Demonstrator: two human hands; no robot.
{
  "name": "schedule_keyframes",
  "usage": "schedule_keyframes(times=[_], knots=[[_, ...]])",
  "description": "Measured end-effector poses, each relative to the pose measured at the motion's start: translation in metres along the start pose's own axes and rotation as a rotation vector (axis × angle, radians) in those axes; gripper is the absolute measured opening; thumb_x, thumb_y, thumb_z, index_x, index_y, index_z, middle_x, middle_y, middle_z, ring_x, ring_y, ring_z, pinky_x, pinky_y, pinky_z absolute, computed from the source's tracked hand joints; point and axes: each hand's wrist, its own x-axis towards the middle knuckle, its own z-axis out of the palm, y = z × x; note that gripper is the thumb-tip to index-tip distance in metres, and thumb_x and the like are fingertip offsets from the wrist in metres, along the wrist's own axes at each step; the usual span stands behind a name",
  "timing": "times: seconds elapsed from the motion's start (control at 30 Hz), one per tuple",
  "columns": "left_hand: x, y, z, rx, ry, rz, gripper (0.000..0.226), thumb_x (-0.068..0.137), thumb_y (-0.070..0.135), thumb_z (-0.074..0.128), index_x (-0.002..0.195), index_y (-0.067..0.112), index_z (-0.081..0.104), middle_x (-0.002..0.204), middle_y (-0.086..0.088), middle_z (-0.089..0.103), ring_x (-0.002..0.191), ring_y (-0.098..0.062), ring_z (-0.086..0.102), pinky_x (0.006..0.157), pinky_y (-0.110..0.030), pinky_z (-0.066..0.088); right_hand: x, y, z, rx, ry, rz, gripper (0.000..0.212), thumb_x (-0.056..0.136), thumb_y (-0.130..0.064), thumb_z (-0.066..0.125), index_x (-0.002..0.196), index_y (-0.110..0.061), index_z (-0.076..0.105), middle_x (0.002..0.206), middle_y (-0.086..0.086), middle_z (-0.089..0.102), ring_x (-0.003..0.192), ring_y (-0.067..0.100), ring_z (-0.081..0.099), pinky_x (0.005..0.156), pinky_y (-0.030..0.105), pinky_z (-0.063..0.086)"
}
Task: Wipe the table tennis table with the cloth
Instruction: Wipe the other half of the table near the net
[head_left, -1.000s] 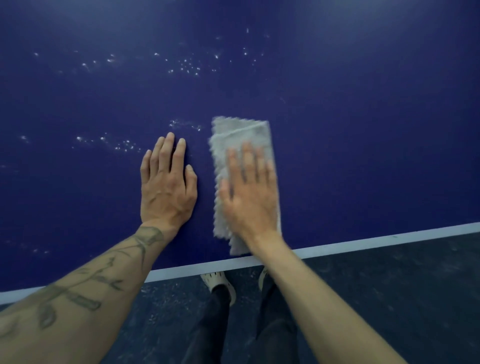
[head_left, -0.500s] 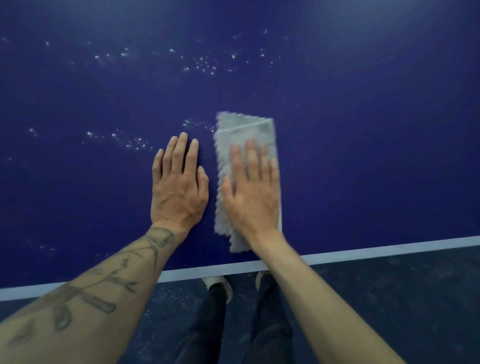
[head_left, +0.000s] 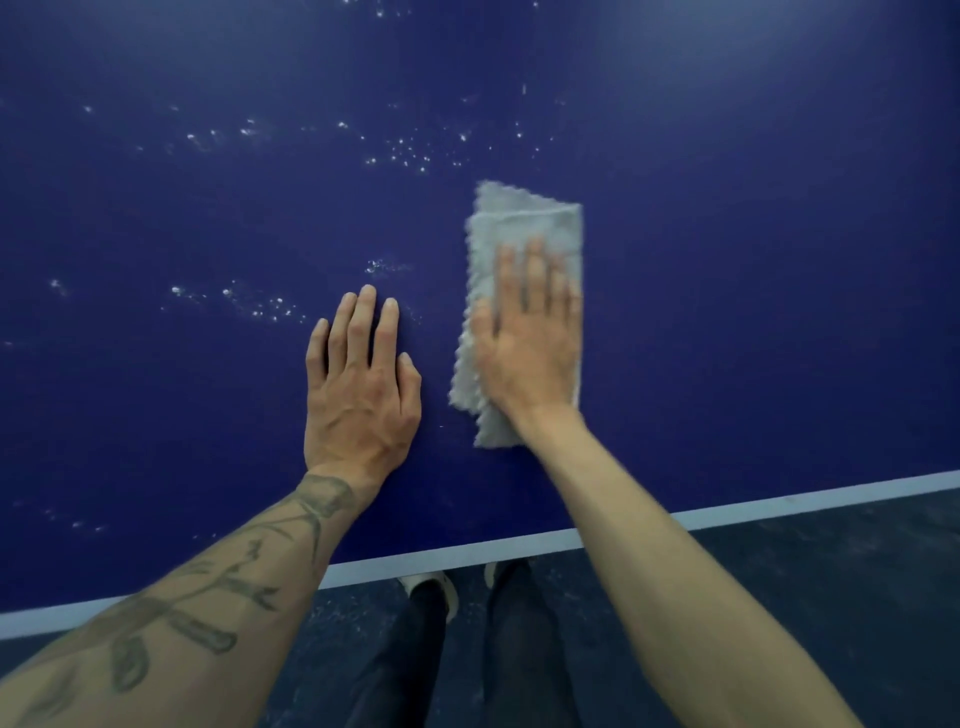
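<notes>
Right hand (head_left: 527, 345) lies flat, fingers straight, pressing a folded grey cloth (head_left: 524, 228) onto the blue table tennis table (head_left: 753, 312), right of frame centre. Left hand (head_left: 361, 387) flat on bare table just beside it, fingers straight, holding nothing. White droplets (head_left: 410, 153) scattered across upper left. White edge line (head_left: 779, 509) runs below.

A left hand (head_left: 361, 395) lies flat on the bench (head_left: 727, 260), just left of a folded cloth (head_left: 524, 218). A right hand (head_left: 527, 353) presses on top of the cloth, its fingers (head_left: 535, 275) pointing away from the near edge. Specks (head_left: 410, 153), perhaps water drops, dot the surface beyond and left of both hands. Below the edge stripe (head_left: 779, 506), two shoes (head_left: 421, 579) stand on the floor (head_left: 857, 597) between the forearms.
</notes>
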Motion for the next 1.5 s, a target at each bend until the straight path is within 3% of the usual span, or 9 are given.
schedule_keyframes(times=[0.13, 0.27, 0.4, 0.63, 0.77, 0.9, 1.17, 1.37, 1.5], knots=[[0.001, 0.001, -0.002, -0.01, -0.009, -0.004, 0.057, 0.107, 0.029, 0.033, 0.16, 0.008, 0.034, 0.17, -0.013, 0.027, 0.159, -0.029, 0.022, 0.13, -0.051, 0.015, -0.037, 0.019, 0.003, -0.028, -0.057, -0.317, 0.067, 0.111, -0.047, 0.029, 0.171, -0.025, 0.009, 0.179, 0.004, -0.002, 0.166, 0.022, -0.003, 0.134, 0.048, 0.007], [0.0, 0.001, -0.003, -0.013, -0.02, -0.017, 0.057, 0.107, 0.028, 0.033, 0.16, 0.008, 0.035, 0.169, -0.014, 0.028, 0.159, -0.03, 0.022, 0.131, -0.051, 0.015, -0.009, 0.075, -0.019, -0.028, -0.07, -0.009, 0.067, 0.109, -0.049, 0.02, 0.171, -0.027, 0.01, 0.179, 0.003, 0.001, 0.165, 0.022, -0.002, 0.134, 0.046, 0.004], [0.001, 0.002, -0.001, -0.013, -0.011, -0.019, 0.057, 0.107, 0.028, 0.034, 0.16, 0.008, 0.036, 0.169, -0.013, 0.029, 0.159, -0.03, 0.023, 0.13, -0.051, 0.015, 0.043, 0.05, -0.023, 0.002, -0.028, 0.161, 0.067, 0.111, -0.047, 0.018, 0.171, -0.024, 0.001, 0.179, 0.007, -0.006, 0.165, 0.026, -0.007, 0.133, 0.05, 0.001], [0.002, 0.002, -0.001, 0.004, -0.003, -0.017, 0.056, 0.106, 0.026, 0.038, 0.159, 0.007, 0.037, 0.169, -0.012, 0.029, 0.159, -0.03, 0.024, 0.13, -0.052, 0.018, 0.006, 0.007, -0.007, -0.001, -0.082, -0.325, 0.067, 0.11, -0.046, 0.028, 0.171, -0.025, 0.011, 0.179, 0.003, 0.0, 0.166, 0.022, -0.003, 0.134, 0.046, 0.006], [0.006, 0.003, -0.009, -0.019, -0.049, -0.031, 0.056, 0.107, 0.028, 0.036, 0.158, 0.006, 0.04, 0.168, -0.013, 0.031, 0.158, -0.03, 0.026, 0.13, -0.052, 0.019, 0.03, 0.069, -0.026, 0.006, -0.109, -0.055, 0.066, 0.111, -0.047, 0.027, 0.171, -0.029, 0.006, 0.179, 0.001, -0.004, 0.165, 0.021, -0.006, 0.134, 0.047, 0.004], [0.026, 0.007, -0.015, -0.033, -0.027, -0.04, 0.056, 0.106, 0.029, 0.035, 0.156, 0.005, 0.042, 0.165, -0.013, 0.036, 0.155, -0.031, 0.032, 0.129, -0.05, 0.02, 0.091, 0.049, -0.032, 0.01, -0.047, 0.1, 0.067, 0.112, -0.046, 0.02, 0.171, -0.023, -0.001, 0.179, 0.007, -0.009, 0.165, 0.026, -0.009, 0.133, 0.05, 0.002], [0.127, 0.007, -0.008, -0.028, 0.068, -0.08, 0.055, 0.107, 0.026, 0.041, 0.157, 0.004, 0.039, 0.166, -0.018, 0.033, 0.154, -0.036, 0.032, 0.128, -0.051, 0.02, 0.08, 0.024, -0.016, 0.0, -0.086, -0.34, 0.066, 0.111, -0.047, 0.029, 0.171, -0.026, 0.012, 0.179, 0.002, 0.0, 0.165, 0.021, -0.003, 0.134, 0.045, 0.004], [0.166, 0.001, 0.003, -0.004, 0.025, -0.13, 0.06, 0.108, 0.035, 0.036, 0.162, 0.009, 0.031, 0.171, -0.012, 0.024, 0.16, -0.029, 0.018, 0.132, -0.047, 0.01, 0.151, 0.068, -0.033, 0.004, -0.047, 0.035, 0.067, 0.111, -0.047, 0.02, 0.171, -0.023, 0.004, 0.179, 0.005, -0.006, 0.165, 0.023, -0.008, 0.134, 0.048, 0.002], [0.166, -0.003, 0.007, -0.001, 0.046, -0.124, 0.061, 0.106, 0.037, 0.035, 0.161, 0.012, 0.033, 0.171, -0.01, 0.026, 0.159, -0.027, 0.019, 0.132, -0.045, 0.009, 0.182, 0.011, -0.021, 0.031, -0.029, -0.018, 0.068, 0.111, -0.047, 0.022, 0.171, -0.021, 0.003, 0.179, 0.009, -0.006, 0.165, 0.028, -0.006, 0.133, 0.049, 0.001]])
